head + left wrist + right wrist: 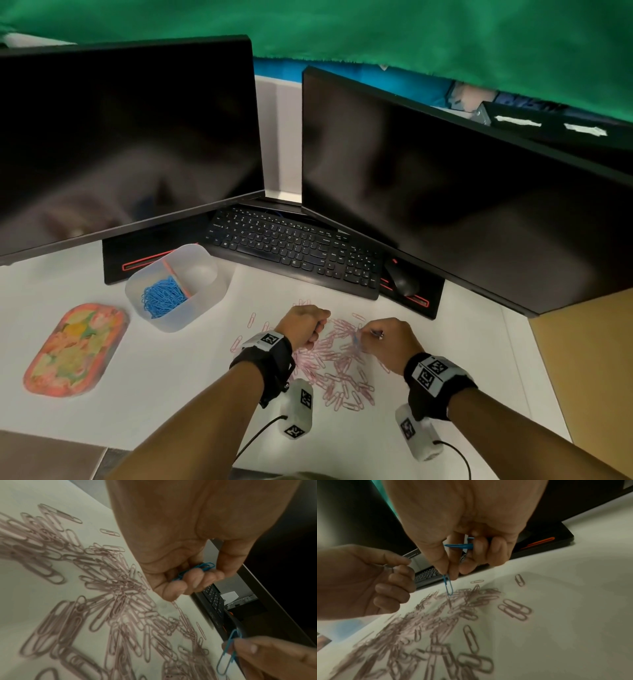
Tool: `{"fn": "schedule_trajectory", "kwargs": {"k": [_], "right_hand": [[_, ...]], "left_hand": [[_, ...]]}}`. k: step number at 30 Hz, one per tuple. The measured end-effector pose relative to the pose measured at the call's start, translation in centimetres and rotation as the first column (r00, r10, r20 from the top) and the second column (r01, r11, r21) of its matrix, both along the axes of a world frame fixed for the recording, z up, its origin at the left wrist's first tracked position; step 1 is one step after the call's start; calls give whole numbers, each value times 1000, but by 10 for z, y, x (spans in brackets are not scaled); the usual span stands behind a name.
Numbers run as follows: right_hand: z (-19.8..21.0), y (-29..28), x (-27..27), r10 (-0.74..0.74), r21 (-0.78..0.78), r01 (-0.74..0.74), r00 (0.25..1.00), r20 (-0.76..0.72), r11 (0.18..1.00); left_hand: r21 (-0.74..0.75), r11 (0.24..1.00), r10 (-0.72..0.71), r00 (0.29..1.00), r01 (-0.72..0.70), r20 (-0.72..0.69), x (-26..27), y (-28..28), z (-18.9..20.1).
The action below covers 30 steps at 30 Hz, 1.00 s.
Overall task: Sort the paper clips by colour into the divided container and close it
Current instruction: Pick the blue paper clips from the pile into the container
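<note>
A pile of pink paper clips [339,363] lies spread on the white desk [164,383] in front of me. My left hand [306,329] hovers over the pile's left side, fingers curled round a few blue clips [197,569]. My right hand [383,341] pinches one blue clip [447,584] between thumb and forefinger just above the pile, and its other fingers hold more blue clips [460,545]. The translucent divided container [178,284] stands to the far left, with a heap of blue clips [162,296] in its near compartment; the far compartment looks bare.
The flowered orange lid [73,349] lies flat on the desk left of the container. A black keyboard [294,248] and mouse [404,279] sit beyond the pile, under two dark monitors [126,137]. A brown surface [589,359] borders the desk on the right.
</note>
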State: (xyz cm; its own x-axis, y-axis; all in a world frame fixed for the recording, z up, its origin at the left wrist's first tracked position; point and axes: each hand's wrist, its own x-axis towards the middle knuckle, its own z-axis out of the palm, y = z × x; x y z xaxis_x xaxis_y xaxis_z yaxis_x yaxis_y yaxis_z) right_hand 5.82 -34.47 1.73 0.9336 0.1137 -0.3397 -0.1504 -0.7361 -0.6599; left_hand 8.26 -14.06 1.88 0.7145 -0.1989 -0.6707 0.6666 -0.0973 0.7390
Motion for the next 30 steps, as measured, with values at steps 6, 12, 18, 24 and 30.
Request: {"fn": "schedule_trajectory", "kwargs": {"k": [6,12,18,24,30], "right_hand": [[10,12,7,-81,129,85,996,-41,988],[27,38,20,-138,295,221,951,-277,930],[53,99,39,31,217,33,958,-286,976],[75,154,54,132,116,-108,967,-220,987],[91,186,66,148,115,-133,979,-136,984]], "left_hand": [[0,1000,-29,999,29,37,-1,-2,10],[-72,996,54,998,-51,40,-3,7,12],[-331,877,309,937,-348,-166,-10,30,17],[-413,699,494,812,-584,-310,-9,60,25],[-512,562,551,756,-650,-354,-7,83,35]]}}
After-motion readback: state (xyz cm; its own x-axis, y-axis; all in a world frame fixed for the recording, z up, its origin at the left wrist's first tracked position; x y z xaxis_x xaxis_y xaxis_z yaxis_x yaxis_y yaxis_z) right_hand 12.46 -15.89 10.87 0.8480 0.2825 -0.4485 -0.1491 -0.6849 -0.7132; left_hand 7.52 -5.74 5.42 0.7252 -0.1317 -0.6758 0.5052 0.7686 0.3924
